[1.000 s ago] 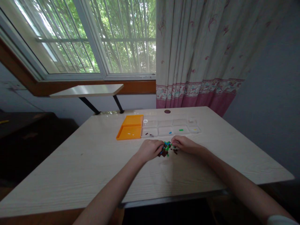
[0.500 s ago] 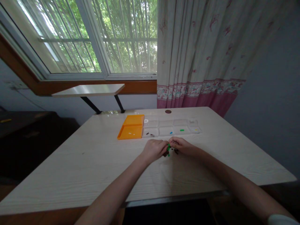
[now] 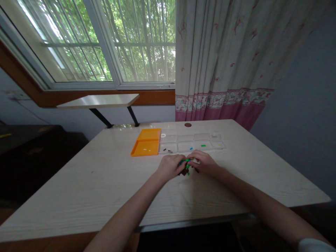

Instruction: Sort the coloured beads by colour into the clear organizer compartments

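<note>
I'm looking out from a single camera up on my head, forward and steeply down across the table point(image 3: 86, 196), my left hand point(image 3: 171, 166) and right hand point(image 3: 205, 163) small just below mid-frame, window point(image 3: 144, 38) and curtain point(image 3: 210, 52) rising beyond!

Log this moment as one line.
left hand: holding multicolored cluster | right hand: at cluster, grip unclear | orange tray: white pieces | clear tray: blue piece, green piece, others

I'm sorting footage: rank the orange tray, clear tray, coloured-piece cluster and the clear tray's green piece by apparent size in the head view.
1. Clear tray
2. Orange tray
3. Coloured-piece cluster, partly hidden
4. Green piece
</note>
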Demonstrator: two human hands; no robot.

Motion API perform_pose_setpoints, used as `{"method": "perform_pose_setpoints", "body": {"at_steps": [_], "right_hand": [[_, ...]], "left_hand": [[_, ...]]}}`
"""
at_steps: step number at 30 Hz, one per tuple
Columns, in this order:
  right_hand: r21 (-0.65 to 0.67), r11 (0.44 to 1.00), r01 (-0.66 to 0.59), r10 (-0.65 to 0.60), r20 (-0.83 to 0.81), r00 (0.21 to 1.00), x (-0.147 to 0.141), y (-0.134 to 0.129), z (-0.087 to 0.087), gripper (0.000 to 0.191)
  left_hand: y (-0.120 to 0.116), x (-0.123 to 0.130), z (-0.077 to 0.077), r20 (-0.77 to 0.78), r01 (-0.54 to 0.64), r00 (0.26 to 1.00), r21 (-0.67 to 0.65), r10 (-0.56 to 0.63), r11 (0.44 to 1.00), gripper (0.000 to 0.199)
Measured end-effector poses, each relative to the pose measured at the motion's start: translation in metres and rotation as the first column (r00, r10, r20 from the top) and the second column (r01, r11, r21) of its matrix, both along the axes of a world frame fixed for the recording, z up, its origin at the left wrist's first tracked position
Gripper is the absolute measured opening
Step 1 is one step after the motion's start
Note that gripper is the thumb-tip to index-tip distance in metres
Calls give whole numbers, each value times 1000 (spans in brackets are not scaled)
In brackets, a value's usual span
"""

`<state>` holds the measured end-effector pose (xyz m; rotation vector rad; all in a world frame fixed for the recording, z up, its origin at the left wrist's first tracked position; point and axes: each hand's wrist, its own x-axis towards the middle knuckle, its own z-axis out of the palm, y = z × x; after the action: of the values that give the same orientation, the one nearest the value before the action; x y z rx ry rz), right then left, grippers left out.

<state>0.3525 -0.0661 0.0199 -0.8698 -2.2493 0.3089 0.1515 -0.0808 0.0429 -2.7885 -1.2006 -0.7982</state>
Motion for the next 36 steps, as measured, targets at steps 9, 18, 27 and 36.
{"method": "perform_pose_setpoints", "body": {"at_steps": [9, 18, 27, 36], "right_hand": [[91, 996, -15, 19, -37, 999, 0, 1, -3, 15], [218, 974, 62, -52, -50, 997, 3, 1, 3, 12], [189, 953, 238, -221, -109, 969, 32, 8, 19, 16], [188, 953, 238, -225, -92, 970, 32, 9, 16, 17]], "left_hand": [[1, 0, -4, 28, 16, 1000, -23, -15, 1000, 14], [7, -13, 6, -38, -69, 997, -61, 66, 996, 22], [28, -48, 5, -273, -274, 934, -137, 230, 952, 26], [24, -40, 3, -305, -172, 946, -188, 109, 967, 23]]}}
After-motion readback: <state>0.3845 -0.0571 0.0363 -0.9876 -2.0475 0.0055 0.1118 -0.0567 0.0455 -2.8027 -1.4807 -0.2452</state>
